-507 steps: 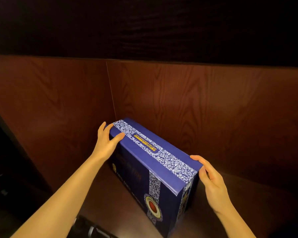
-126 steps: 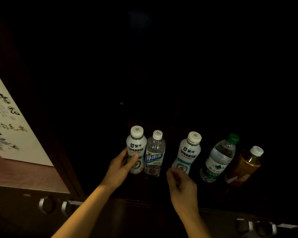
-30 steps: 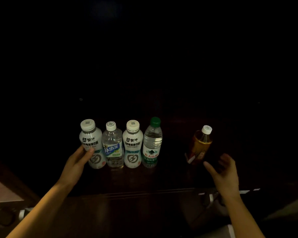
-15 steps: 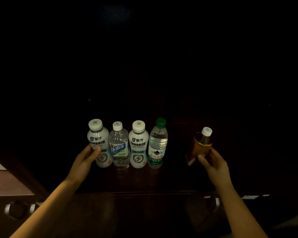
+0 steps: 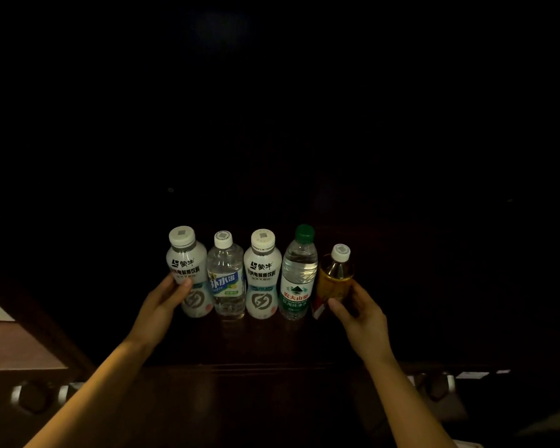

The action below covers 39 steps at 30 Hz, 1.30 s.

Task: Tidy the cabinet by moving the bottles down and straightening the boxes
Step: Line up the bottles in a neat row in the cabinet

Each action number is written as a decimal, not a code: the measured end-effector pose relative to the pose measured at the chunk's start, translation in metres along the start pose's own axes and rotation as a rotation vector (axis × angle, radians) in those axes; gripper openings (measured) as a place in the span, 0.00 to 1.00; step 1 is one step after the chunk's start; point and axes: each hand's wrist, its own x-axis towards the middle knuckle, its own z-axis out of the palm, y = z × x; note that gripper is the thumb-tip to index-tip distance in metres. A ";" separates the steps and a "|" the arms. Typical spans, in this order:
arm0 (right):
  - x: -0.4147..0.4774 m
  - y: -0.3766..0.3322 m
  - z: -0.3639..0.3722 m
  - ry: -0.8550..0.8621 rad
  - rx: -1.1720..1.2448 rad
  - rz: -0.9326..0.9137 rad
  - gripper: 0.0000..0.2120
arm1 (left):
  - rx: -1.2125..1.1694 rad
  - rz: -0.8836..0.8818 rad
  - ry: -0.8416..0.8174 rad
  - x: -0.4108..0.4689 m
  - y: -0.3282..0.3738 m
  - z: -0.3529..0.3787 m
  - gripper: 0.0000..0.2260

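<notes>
Several bottles stand upright in a tight row on a dark shelf (image 5: pixel 240 337). From the left: a white milk-drink bottle (image 5: pixel 188 263), a clear bottle with a blue label (image 5: pixel 226 279), a second white bottle (image 5: pixel 262 276), a green-capped water bottle (image 5: pixel 298 276), and an amber tea bottle (image 5: pixel 335 276). My left hand (image 5: pixel 162 308) rests against the left white bottle, thumb on its front. My right hand (image 5: pixel 359 315) grips the amber tea bottle at its lower right side, next to the water bottle.
The cabinet's interior behind the bottles is dark. A dark wooden ledge (image 5: pixel 256 392) runs along the front with round metal handles at left (image 5: pixel 34 396) and right (image 5: pixel 434 383). A brown surface with a pale corner (image 5: pixel 0 331) lies at the left edge.
My right hand closed on the amber tea bottle and slid it left until it stands beside the green-capped bottle. My left hand stayed against the left white bottle.
</notes>
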 end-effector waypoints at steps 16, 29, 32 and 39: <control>-0.002 -0.004 -0.001 -0.043 -0.031 0.012 0.36 | 0.021 -0.020 -0.009 -0.003 0.003 0.002 0.20; -0.012 -0.017 -0.023 -0.086 -0.166 -0.053 0.46 | 0.344 0.074 0.119 -0.024 0.028 -0.001 0.26; -0.023 -0.033 -0.029 -0.022 -0.237 -0.067 0.45 | 0.450 0.097 0.164 -0.034 0.035 -0.010 0.31; -0.062 -0.095 -0.032 0.208 -0.472 -0.266 0.33 | 0.699 0.293 0.172 -0.065 0.064 -0.033 0.30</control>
